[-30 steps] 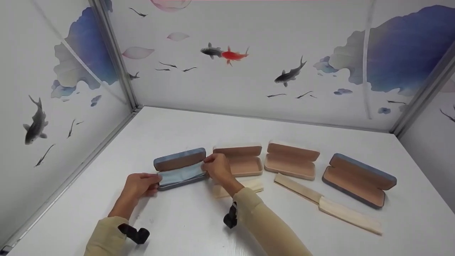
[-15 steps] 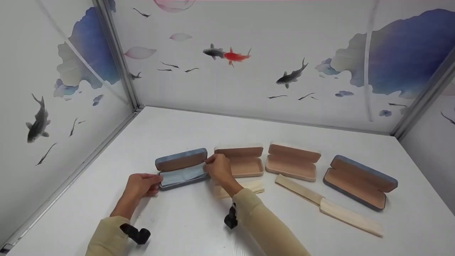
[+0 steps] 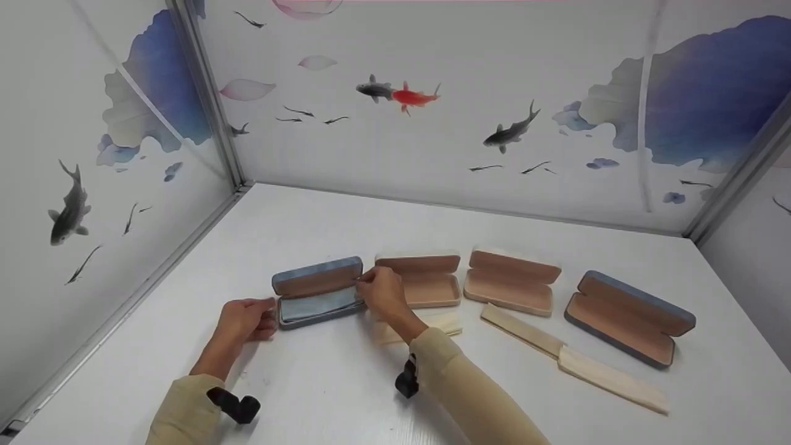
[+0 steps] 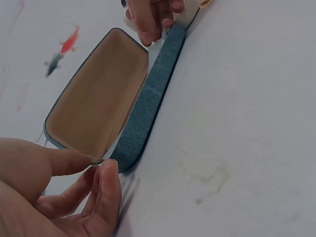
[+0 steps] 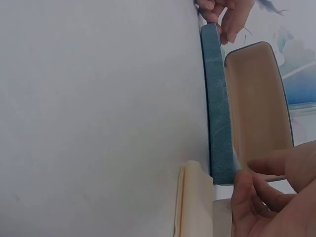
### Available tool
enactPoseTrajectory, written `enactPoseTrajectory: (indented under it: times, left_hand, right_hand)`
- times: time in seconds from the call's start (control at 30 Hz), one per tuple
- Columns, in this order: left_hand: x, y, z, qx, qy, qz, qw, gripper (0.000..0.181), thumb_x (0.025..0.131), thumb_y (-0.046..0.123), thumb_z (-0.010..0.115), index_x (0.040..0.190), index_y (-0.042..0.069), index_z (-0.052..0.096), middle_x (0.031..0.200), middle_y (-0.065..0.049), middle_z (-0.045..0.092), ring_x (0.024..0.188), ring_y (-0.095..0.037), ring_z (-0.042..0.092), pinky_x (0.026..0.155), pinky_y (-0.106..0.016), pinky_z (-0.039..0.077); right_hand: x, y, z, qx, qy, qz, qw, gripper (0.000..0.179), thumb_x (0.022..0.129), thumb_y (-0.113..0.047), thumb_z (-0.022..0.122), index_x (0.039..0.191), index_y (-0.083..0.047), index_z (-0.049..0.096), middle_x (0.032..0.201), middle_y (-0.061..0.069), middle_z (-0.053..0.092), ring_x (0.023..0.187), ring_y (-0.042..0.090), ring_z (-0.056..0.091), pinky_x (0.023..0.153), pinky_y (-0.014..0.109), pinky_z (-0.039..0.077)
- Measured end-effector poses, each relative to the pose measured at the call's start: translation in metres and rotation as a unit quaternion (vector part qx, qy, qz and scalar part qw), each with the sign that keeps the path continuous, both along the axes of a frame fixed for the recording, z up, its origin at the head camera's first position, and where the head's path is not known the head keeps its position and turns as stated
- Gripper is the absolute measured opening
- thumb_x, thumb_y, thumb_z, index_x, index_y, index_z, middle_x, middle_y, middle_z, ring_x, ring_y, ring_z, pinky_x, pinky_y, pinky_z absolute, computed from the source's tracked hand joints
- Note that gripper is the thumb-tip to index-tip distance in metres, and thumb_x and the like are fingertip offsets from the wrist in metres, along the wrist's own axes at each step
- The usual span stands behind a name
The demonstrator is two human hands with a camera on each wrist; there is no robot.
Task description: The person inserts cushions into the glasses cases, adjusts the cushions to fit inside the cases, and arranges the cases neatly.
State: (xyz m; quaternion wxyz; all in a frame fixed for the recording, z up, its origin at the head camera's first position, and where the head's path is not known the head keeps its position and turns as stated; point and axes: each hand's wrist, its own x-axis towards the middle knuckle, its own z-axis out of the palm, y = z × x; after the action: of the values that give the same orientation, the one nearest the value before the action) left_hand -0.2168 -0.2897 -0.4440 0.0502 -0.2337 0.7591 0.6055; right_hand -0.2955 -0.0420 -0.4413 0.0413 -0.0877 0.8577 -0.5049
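A blue glasses case (image 3: 318, 321) lies open at the left of the row, its tan-lined lid raised. Inside its base is a folded light-blue cloth (image 3: 317, 305). At the case's right end my right hand (image 3: 384, 295) pinches the cloth's end between thumb and fingers; a pale-blue sliver of cloth (image 5: 236, 160) shows there in the right wrist view. My left hand (image 3: 242, 320) is at the left end, thumb and fingertips right by the corner of lid and base, nothing seen between them. The right hand hides the cloth's right end in the head view.
Two cream cases (image 3: 440, 295) (image 3: 508, 301) and another blue case (image 3: 621, 334) stand open to the right. In front lie folded cloths: a cream one (image 3: 446, 322) partly behind the right arm, a beige one (image 3: 522, 330) and another cream one (image 3: 612, 378). Printed walls enclose the table.
My left fingers have drawn back slightly leftward off the cloth's left end, which now lies flatter within the base. The right hand stays at the case's right end.
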Motion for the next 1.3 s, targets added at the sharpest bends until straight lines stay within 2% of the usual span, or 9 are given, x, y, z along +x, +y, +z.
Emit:
enactPoseTrajectory:
  times: [0.17, 0.37, 0.57, 0.7, 0.9, 1.0, 1.13, 1.2, 1.3]
  left_hand:
    - [0.000, -0.004, 0.007, 0.017, -0.013, -0.017, 0.9996, 0.059, 0.109, 0.035, 0.039, 0.146, -0.010, 0.040, 0.110, -0.015, 0.068, 0.077, -0.008, 0.068, 0.072, -0.026, 0.061]
    - [-0.006, 0.000, 0.020, -0.009, -0.043, -0.055, 0.9975, 0.083, 0.104, 0.060, 0.022, 0.152, -0.008, 0.031, 0.143, -0.030, 0.048, 0.102, -0.022, 0.067, 0.081, -0.031, 0.061]
    - [-0.012, 0.008, 0.029, -0.037, -0.064, -0.094, 0.9928, 0.100, 0.097, 0.074, 0.025, 0.152, -0.011, 0.025, 0.150, -0.034, 0.038, 0.128, -0.039, 0.054, 0.084, -0.035, 0.061]
    - [-0.014, 0.012, 0.032, -0.047, -0.069, -0.118, 0.9896, 0.106, 0.095, 0.076, 0.031, 0.152, -0.013, 0.022, 0.148, -0.036, 0.038, 0.128, -0.041, 0.053, 0.084, -0.036, 0.061]
    - [-0.017, 0.013, 0.033, -0.042, -0.070, -0.129, 0.9883, 0.111, 0.091, 0.078, 0.041, 0.154, -0.011, 0.016, 0.149, -0.038, 0.033, 0.127, -0.044, 0.052, 0.084, -0.040, 0.061]
    - [-0.018, 0.013, 0.030, -0.031, -0.069, -0.124, 0.9894, 0.112, 0.091, 0.075, 0.046, 0.155, -0.010, 0.011, 0.151, -0.038, 0.030, 0.135, -0.049, 0.045, 0.086, -0.041, 0.061]
    - [-0.018, 0.011, 0.027, -0.013, -0.062, -0.115, 0.9914, 0.109, 0.093, 0.070, 0.051, 0.155, -0.011, 0.011, 0.151, -0.038, 0.030, 0.138, -0.050, 0.042, 0.088, -0.040, 0.061]
    - [-0.018, 0.009, 0.026, -0.009, -0.059, -0.113, 0.9918, 0.105, 0.094, 0.068, 0.051, 0.154, -0.011, 0.016, 0.151, -0.037, 0.032, 0.137, -0.048, 0.044, 0.088, -0.040, 0.061]
    - [-0.019, 0.007, 0.025, -0.008, -0.058, -0.111, 0.9920, 0.101, 0.094, 0.066, 0.053, 0.152, -0.010, 0.022, 0.149, -0.035, 0.036, 0.133, -0.042, 0.050, 0.088, -0.038, 0.060]
  right_hand:
    - [0.003, 0.005, 0.010, 0.013, 0.008, 0.005, 0.9999, 0.019, 0.098, -0.015, 0.059, 0.098, -0.001, 0.071, 0.084, 0.006, 0.068, 0.071, 0.012, 0.057, 0.059, 0.023, 0.046]
    - [0.003, 0.011, 0.028, 0.025, -0.020, 0.020, 0.9993, 0.033, 0.103, -0.033, 0.053, 0.104, -0.003, 0.068, 0.078, 0.004, 0.064, 0.065, 0.013, 0.054, 0.059, 0.027, 0.043]
    - [-0.001, 0.010, 0.038, 0.050, -0.059, 0.044, 0.9960, 0.048, 0.103, -0.050, 0.049, 0.098, -0.005, 0.063, 0.063, -0.002, 0.047, 0.056, 0.012, 0.044, 0.060, 0.029, 0.042]
    - [-0.004, 0.008, 0.038, 0.051, -0.085, 0.051, 0.9938, 0.051, 0.102, -0.054, 0.047, 0.094, -0.006, 0.061, 0.058, -0.003, 0.042, 0.054, 0.012, 0.041, 0.060, 0.030, 0.042]
    - [-0.007, 0.006, 0.038, 0.031, -0.120, 0.053, 0.9909, 0.067, 0.101, -0.056, 0.047, 0.134, 0.002, 0.055, 0.104, 0.009, 0.061, 0.090, 0.020, 0.058, 0.079, 0.037, 0.051]
    - [-0.008, 0.005, 0.036, 0.021, -0.133, 0.055, 0.9893, 0.074, 0.101, -0.056, 0.047, 0.145, 0.003, 0.045, 0.135, 0.017, 0.057, 0.111, 0.025, 0.056, 0.093, 0.041, 0.050]
    - [-0.009, 0.003, 0.033, 0.013, -0.133, 0.061, 0.9892, 0.076, 0.101, -0.056, 0.047, 0.148, 0.004, 0.041, 0.148, 0.018, 0.049, 0.115, 0.024, 0.052, 0.096, 0.040, 0.045]
    - [-0.008, 0.003, 0.033, 0.010, -0.130, 0.065, 0.9893, 0.073, 0.101, -0.055, 0.048, 0.144, 0.004, 0.046, 0.136, 0.016, 0.057, 0.102, 0.021, 0.053, 0.089, 0.037, 0.045]
    - [-0.009, 0.002, 0.034, 0.011, -0.128, 0.073, 0.9891, 0.058, 0.101, -0.055, 0.048, 0.115, 0.000, 0.060, 0.085, 0.004, 0.060, 0.065, 0.012, 0.044, 0.069, 0.032, 0.041]
